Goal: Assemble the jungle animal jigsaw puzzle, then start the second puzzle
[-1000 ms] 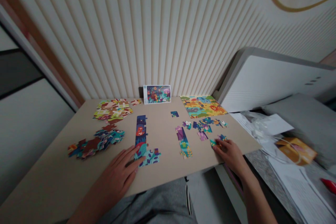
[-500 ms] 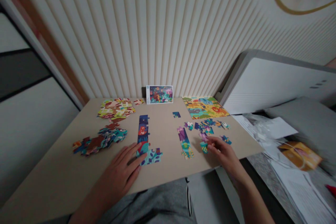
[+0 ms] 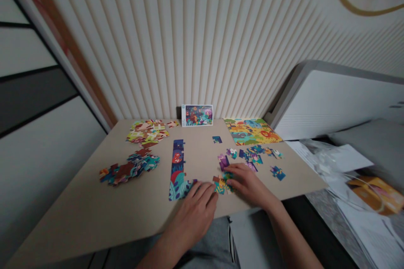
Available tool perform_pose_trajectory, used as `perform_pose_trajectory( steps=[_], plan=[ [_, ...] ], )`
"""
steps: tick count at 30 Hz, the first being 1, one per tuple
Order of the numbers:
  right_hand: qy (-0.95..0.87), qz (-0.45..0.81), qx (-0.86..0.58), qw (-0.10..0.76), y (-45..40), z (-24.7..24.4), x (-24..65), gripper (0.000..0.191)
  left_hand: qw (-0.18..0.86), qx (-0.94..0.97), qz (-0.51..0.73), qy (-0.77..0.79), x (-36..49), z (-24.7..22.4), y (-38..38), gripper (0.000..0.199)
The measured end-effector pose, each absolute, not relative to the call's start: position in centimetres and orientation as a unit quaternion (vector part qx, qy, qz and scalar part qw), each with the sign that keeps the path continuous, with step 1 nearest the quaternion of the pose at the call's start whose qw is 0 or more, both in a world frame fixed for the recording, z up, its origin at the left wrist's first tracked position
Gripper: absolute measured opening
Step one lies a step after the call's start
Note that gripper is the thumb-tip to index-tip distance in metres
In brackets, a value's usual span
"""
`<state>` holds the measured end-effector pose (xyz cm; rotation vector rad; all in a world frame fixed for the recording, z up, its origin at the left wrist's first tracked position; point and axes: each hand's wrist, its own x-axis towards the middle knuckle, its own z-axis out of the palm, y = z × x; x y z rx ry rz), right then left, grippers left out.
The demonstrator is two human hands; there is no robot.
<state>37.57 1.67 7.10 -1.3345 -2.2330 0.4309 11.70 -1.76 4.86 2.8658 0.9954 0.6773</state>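
Observation:
My left hand (image 3: 198, 206) lies with its fingers spread over the lower end of the joined left puzzle strip (image 3: 177, 168), partly covering it. My right hand (image 3: 244, 180) rests at the right puzzle section (image 3: 220, 185), its fingertips on or just over the pieces; they hide whether a piece is between them. A purple piece (image 3: 223, 162) shows just above those fingers. Loose puzzle pieces (image 3: 255, 151) lie beyond the right hand, and a single blue piece (image 3: 217, 139) sits apart near the middle of the table.
A picture card (image 3: 198, 116) stands against the ribbed wall. Two piles, one yellow-green (image 3: 147, 131) and one blue-brown (image 3: 131, 169), lie on the left of the table (image 3: 132, 214). A finished animal puzzle (image 3: 252, 131) lies at the back right.
My left hand has moved right along the bottom of the left strip. My right hand has moved left from the loose pieces to the right section. The view has shifted slightly.

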Motion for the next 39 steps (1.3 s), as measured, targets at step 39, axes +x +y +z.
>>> perform_pose_trajectory(
  steps=[39],
  plan=[
    [-0.868, 0.009, -0.477, 0.139, -1.4, 5.9, 38.9, 0.035, 0.046, 0.927, 0.156, 0.338, 12.7, 4.7, -1.9, 0.043]
  ],
)
